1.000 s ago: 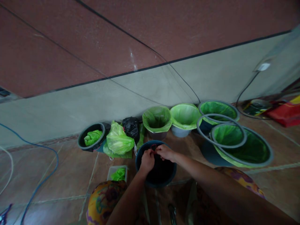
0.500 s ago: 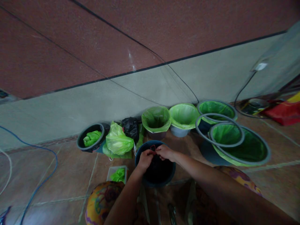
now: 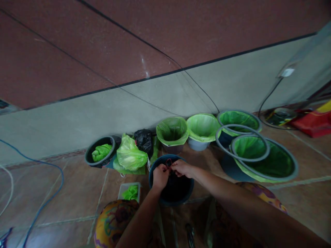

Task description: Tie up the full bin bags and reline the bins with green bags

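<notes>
A thin red cord, its upper end bent into a small loop, is pinched between the fingertips of a person's bare left hand and bare right hand, which meet over the mouth of a round, dark blue plastic bucket on a brown tiled floor. Both hands have their fingers curled in; the bucket's dark inside is too dim to read. The person's knees, in yellow-and-purple patterned cloth, frame the scene.

Just left of the bucket sits a small, pale rectangular plastic container with a crumpled bright green plastic bag in it. Behind that, a bunched, pale green plastic bag rests against a knotted-looking black plastic bag, with a round, dark plastic bin farther left that holds more green plastic.

Along the grey lower wall stand a brown bin lined in green and, beside it, a light grey bin lined in green. To the right, a loose grey plastic ring lies across a cluster of grey-rimmed, green-lined bins. A blue hose or cable curves over the floor at far left; a red-and-yellow object, unclear in form, lies at far right.
</notes>
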